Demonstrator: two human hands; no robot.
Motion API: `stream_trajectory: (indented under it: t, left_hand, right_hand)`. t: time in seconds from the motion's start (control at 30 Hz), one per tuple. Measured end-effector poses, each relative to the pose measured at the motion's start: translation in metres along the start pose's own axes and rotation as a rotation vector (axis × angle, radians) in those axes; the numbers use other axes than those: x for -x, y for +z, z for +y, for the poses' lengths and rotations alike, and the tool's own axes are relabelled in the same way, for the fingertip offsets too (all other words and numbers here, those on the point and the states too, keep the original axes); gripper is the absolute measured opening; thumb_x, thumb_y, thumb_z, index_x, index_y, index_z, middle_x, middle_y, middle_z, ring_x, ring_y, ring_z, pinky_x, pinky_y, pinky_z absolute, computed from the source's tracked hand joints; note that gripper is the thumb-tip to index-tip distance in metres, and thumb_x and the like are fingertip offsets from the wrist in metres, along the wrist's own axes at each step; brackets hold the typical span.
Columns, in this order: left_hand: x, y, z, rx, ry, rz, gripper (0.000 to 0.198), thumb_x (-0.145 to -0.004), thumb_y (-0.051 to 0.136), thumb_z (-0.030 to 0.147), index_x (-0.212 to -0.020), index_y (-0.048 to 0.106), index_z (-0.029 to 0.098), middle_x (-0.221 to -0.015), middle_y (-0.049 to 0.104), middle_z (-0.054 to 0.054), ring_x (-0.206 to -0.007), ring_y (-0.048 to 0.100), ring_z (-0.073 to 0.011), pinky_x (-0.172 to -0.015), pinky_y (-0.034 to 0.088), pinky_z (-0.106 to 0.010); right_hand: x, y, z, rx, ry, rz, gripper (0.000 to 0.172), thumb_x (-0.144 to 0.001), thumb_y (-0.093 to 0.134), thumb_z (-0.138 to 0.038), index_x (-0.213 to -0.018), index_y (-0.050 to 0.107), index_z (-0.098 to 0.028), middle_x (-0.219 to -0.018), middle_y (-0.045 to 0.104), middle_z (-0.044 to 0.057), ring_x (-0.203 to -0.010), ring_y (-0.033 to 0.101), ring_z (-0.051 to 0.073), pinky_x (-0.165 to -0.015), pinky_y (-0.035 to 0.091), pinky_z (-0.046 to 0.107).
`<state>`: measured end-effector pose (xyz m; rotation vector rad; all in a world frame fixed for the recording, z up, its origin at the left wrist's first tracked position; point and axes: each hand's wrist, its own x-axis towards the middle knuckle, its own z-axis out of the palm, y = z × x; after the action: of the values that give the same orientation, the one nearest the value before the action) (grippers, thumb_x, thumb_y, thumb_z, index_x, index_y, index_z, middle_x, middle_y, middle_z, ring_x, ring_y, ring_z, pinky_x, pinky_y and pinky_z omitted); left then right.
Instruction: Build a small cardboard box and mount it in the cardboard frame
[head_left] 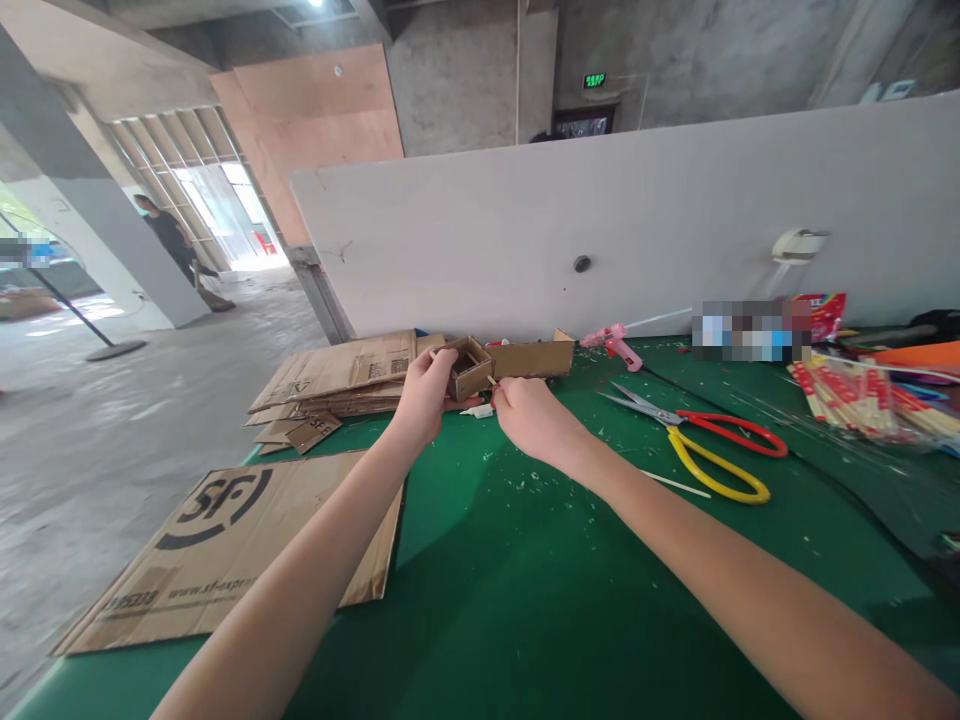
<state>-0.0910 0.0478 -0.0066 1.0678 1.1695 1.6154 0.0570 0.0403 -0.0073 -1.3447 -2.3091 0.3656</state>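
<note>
Out in front of me, my left hand [427, 390] is closed on a small open-topped cardboard box [472, 380]. At the box's right side my right hand [531, 410] pinches a thin wooden stick [492, 380], whose tip shows by the box. Whether the stick passes into the cardboard I cannot tell. Behind the right hand stands a longer cardboard piece [532, 359]. A small white object [478, 411] lies on the green table just below the box, partly hidden by the hands.
Scissors [667, 418] with red and yellow handles lie open at right, near a loose stick [679, 485]. A pink glue gun [622, 350] and bundled sticks [847, 400] are further back. Stacked cardboard [337, 375] and a printed sheet [300, 530] lie left. A person [169, 235] is far left.
</note>
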Motion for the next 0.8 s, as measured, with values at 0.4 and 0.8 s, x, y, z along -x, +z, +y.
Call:
stream_trajectory:
  t: [0.4,0.8]
  left_hand:
    - [0.002,-0.002,-0.010,-0.031,0.005,0.004,0.014,-0.065,0.056,0.028,-0.075,0.052,0.019,-0.065,0.054,0.003,-0.057,0.059,-0.0128,-0.050,0.057,-0.030]
    - [0.006,0.000,-0.005,0.032,0.078,-0.055,0.015,-0.064,0.055,0.026,-0.077,0.052,0.020,-0.068,0.056,0.003,-0.061,0.059,-0.0127,-0.055,0.058,-0.029]
  right_hand:
    - [-0.002,0.013,0.007,-0.064,-0.050,0.015,0.027,-0.094,0.036,-0.017,-0.077,0.056,-0.014,-0.070,0.061,0.011,-0.055,0.051,0.014,-0.052,0.028,0.027]
    - [-0.003,0.002,0.011,-1.347,0.215,-0.368,0.025,-0.093,0.035,-0.022,-0.073,0.049,-0.018,-0.042,0.021,-0.012,-0.035,0.009,0.007,-0.032,0.010,0.019]
